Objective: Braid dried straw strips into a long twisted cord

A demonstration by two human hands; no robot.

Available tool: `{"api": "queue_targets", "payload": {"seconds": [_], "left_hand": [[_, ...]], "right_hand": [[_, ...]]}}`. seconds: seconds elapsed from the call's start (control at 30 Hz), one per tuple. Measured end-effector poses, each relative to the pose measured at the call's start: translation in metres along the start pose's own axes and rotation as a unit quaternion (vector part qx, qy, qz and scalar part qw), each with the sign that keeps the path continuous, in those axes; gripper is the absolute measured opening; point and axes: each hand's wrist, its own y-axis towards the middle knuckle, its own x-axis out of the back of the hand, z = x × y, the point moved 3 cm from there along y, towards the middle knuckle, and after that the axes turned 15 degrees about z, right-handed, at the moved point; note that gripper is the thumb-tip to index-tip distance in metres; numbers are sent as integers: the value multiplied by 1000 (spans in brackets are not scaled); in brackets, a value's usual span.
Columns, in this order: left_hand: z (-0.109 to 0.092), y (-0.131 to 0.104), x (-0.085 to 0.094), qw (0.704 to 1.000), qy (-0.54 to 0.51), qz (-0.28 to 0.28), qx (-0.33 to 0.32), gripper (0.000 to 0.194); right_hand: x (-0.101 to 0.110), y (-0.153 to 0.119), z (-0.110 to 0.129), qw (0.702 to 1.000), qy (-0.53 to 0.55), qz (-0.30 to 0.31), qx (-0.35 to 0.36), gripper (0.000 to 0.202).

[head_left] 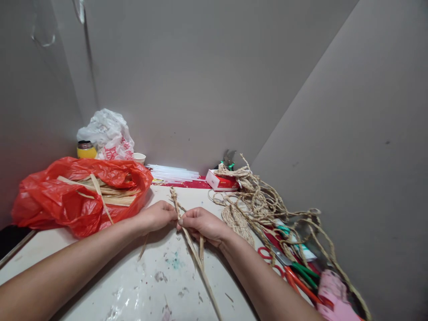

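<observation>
Nearest, at bottom R, a pink item (334, 290) lies by the orange & green handles (302, 274) of cutting tools, w/ red handle loops (265, 253) just beyond. Long pale straw strands (205, 274) trail toward the viewer over the stained white tabletop (123, 267), btwn the 2 forearms. Mid-table, both hands work 1 straw cord (175, 200): L hand (158, 217) pinches it btwn thumb & fingers from its side, R hand (202, 224) pinches just beside, fingertips nearly meeting; both grips narrow. Cord's knotty far end sticks out past the fingers; 1 strand hangs below R hand. Off L, an open red plastic bag (36, 200) holds straw strips (115, 194), 1 poking over the rim. Off R, a flat rope bundle (236, 223) sits next to a big tangled rope heap (264, 196). Farther back: small red/white box (214, 180) w/ rope on top, translucent rods (174, 173) on red material, white cup (139, 158), yellow jar (86, 151) & crumpled white bag (107, 127), all nr the grey wall (200, 80).
</observation>
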Motion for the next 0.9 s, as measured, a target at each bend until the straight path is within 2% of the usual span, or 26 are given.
{"api": "queue_targets", "payload": {"seconds": [0.17, 0.3, 0.43, 0.6, 0.77, 0.83, 0.9], "left_hand": [[-1, -1, -1, 999, 30, 19, -11, 23], [-2, -5, -2, 995, -42, 62, 65, 21], [-5, -7, -4, 987, -107, 103, 59, 21], [-5, -7, -6, 990, -109, 74, 46, 18], [-4, -6, -8, 995, -81, 38, 33, 18], [-4, -6, -8, 995, -93, 35, 28, 17], [-4, -6, -9, 992, -119, 35, 21, 18]], "right_hand": [[-3, 1, 0, 993, -113, -25, -11, 18], [-3, 0, 3, 979, -195, -51, 2, 17], [-3, -1, 3, 965, -251, -72, 19, 22], [2, -7, 9, 934, -344, -100, 13, 23], [3, -15, 22, 942, -322, -89, -29, 20], [-2, -17, 23, 948, -308, -70, -40, 20], [-9, -17, 22, 942, -329, -56, -45, 22]]}}
